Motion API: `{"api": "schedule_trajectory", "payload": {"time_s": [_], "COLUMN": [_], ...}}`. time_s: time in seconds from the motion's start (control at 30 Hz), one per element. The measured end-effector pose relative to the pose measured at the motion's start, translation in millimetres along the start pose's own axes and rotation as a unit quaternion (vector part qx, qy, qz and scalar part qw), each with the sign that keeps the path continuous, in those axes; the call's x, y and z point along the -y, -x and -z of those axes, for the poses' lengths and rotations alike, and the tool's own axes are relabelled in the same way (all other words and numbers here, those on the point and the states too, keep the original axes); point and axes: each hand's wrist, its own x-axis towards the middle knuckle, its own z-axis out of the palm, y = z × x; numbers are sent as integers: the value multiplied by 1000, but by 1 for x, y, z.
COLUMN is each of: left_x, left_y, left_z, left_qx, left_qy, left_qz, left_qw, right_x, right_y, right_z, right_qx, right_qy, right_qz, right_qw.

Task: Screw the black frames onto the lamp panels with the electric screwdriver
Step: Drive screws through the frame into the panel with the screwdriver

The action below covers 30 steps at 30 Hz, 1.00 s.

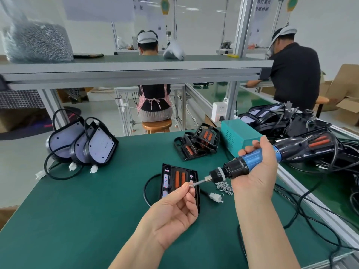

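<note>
Two bare hands meet above the green bench (58, 210). On the right hand (256, 177) the grip is clenched round the electric screwdriver (240, 166): the fingers curl over its blue and black barrel and the palm sits underneath. The tool is tilted, with its cord end up to the right and its bit (200, 182) pointing down to the left. On the left hand (174, 212), palm up, the grip is a fine pinch. Thumb and forefinger close on a small silver screw (191, 184) held right at the tip of the bit, and the other fingers are loosely bent.

Just below that meeting point, a lamp panel with its black frame (179, 183) lies flat on the bench, two orange strips showing on top. The left hand partly covers its near end. Its black cable loops out to the left, and a white connector (215, 197) lies just beside it on the right.

A small heap of loose screws (224, 186) lies on the bench under the screwdriver's nose. Further back is a stack of black frames (198, 141), and next to it a teal metal box (239, 134). Bare lamp panels (83, 144) lean together at the bench's left edge, well apart from the hands. A tangle of panels and cables (291, 121) is piled to the right
</note>
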Motion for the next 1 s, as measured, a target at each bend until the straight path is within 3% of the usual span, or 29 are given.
{"api": "schedule_trajectory", "payload": {"time_s": [0.23, 0.37, 0.53, 0.63, 0.8, 1.0], "left_x": [5, 11, 22, 21, 19, 9], "left_y": [6, 9, 3, 3, 1, -3], "left_z": [3, 7, 16, 21, 29, 39], "left_qx": [-13, -13, -27, -36, -59, -48], "left_qy": [40, 49, -38, -155, -315, -412], "left_qz": [-24, -54, -178, -280, -412, -472], "left_qw": [999, 997, 983, 947, 853, 778], "right_x": [-2, -3, -3, -4, -10, -19], "right_y": [16, 25, 30, 30, 23, 14], "right_z": [-6, -3, -8, -6, -3, 3], "right_qx": [-9, 15, 13, 1, -88, -104], "right_qy": [19, 90, 106, 99, 34, 34], "right_qz": [6, 24, 25, 5, -50, -63], "right_qw": [1000, 996, 994, 995, 994, 992]}}
